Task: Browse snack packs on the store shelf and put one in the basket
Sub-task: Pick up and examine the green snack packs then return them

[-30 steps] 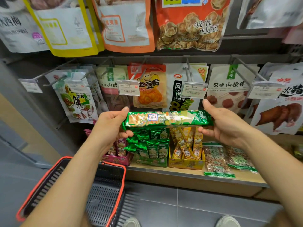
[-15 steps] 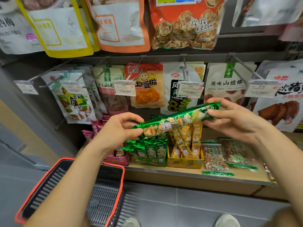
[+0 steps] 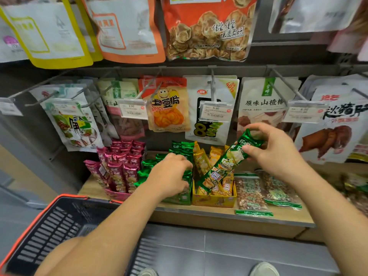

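Step, judged: browsing. Right hand [image 3: 278,154] fingers pinch top end of green snack pack [image 3: 225,166], which hangs tilted below-left of them. Left hand [image 3: 171,176] fingers curl onto shelved green packs [image 3: 151,164]; grip indeterminate. Next: carry pack to basket [image 3: 65,197], below left fingers.

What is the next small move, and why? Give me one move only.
Probably swing the green snack pack down and left to the basket. Only the right hand pinches it, by its upper end, tilted above the yellow box. The left hand is down among the shelf's green packs, and the basket looks empty.
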The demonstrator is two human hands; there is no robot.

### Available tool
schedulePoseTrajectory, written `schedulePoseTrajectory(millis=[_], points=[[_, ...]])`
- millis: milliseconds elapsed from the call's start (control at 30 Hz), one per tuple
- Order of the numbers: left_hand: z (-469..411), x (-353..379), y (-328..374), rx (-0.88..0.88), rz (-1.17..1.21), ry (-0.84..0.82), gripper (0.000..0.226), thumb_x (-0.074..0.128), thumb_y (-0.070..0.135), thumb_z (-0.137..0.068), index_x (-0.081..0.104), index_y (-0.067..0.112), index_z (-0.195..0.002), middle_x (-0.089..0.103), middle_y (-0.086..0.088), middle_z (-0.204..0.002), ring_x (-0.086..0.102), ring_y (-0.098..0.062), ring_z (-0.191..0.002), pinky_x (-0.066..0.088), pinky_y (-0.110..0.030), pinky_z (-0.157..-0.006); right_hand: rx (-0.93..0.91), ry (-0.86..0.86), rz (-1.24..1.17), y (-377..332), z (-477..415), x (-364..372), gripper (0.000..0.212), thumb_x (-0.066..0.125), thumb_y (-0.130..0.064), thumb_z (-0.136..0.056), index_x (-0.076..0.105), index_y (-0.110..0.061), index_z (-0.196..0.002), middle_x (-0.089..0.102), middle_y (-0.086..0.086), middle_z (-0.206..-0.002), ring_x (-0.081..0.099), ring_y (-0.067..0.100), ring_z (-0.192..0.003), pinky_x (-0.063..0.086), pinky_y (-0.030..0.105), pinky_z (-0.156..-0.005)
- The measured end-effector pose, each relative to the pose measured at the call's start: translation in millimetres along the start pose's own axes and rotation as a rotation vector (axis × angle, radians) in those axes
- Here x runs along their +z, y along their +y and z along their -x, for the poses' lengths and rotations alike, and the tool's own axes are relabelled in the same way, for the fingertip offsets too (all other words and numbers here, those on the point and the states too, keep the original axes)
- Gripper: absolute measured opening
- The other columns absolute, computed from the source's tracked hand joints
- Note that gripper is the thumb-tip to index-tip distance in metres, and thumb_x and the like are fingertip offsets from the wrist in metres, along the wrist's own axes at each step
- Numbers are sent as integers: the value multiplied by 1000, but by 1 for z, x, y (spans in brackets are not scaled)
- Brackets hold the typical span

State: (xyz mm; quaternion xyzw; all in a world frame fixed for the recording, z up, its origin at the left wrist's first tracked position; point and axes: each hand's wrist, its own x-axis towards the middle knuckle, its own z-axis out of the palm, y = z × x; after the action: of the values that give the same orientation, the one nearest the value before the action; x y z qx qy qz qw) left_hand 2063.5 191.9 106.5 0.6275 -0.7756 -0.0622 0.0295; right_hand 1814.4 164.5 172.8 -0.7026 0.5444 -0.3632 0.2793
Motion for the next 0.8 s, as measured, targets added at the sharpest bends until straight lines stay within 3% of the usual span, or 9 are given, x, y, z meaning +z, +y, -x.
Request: schedulePoseTrajectory(millis=[67,167,233,300,500,633,800], points=[[-9,4,-3,6,-42,-11,64,70,38,-82,47,24,-140,42,-1,-147,32,-23,-137,37,-41,-109,34,17,179,7,-1,10,40,72,-11,-86,63,-21,-123,67,3,-116,59,20,-108,41,28,-96],[-19,11,-9,9,-161,-77,66,66,46,-84,46,22,-142,36,-5,-152,28,-26,-140,29,-40,-114,62,10,242,12,-1,26,42,68,-13,-89,60,-16,-130,66,8,-122,58,24,-113,41,29,-98],[-21,14,-14,-3,-195,-158,64,62,49,-87,45,24,-143,31,-6,-156,25,-28,-143,26,-43,-116,39,20,213,12,-2,35,40,66,-13,-90,60,-16,-130,66,7,-120,57,18,-106,40,26,-93],[-20,16,-20,-17,-159,-188,56,59,44,-91,45,27,-143,30,-6,-155,26,-28,-142,31,-44,-114,-11,43,173,8,-5,44,39,65,-13,-91,60,-16,-129,66,4,-119,55,12,-102,38,23,-90],[-22,14,-29,6,-90,-204,43,57,37,-95,51,36,-137,42,-3,-137,36,-25,-129,43,-46,-101,-117,-42,154,-5,-14,88,39,62,-13,-93,57,-19,-131,62,2,-128,55,19,-120,40,29,-103],[-24,14,-33,23,-71,-210,40,57,38,-94,54,39,-134,43,-2,-132,36,-25,-126,43,-46,-100,-108,-133,153,-2,-18,118,30,63,-13,-92,52,-23,-118,60,0,-117,56,20,-108,47,34,-93],[-23,21,-37,45,-58,-176,37,57,37,-95,56,39,-132,44,-3,-131,37,-26,-122,43,-45,-99,-61,-112,166,5,-24,143,19,64,-13,-91,51,-23,-100,45,-3,-105,49,18,-93,44,36,-81]])
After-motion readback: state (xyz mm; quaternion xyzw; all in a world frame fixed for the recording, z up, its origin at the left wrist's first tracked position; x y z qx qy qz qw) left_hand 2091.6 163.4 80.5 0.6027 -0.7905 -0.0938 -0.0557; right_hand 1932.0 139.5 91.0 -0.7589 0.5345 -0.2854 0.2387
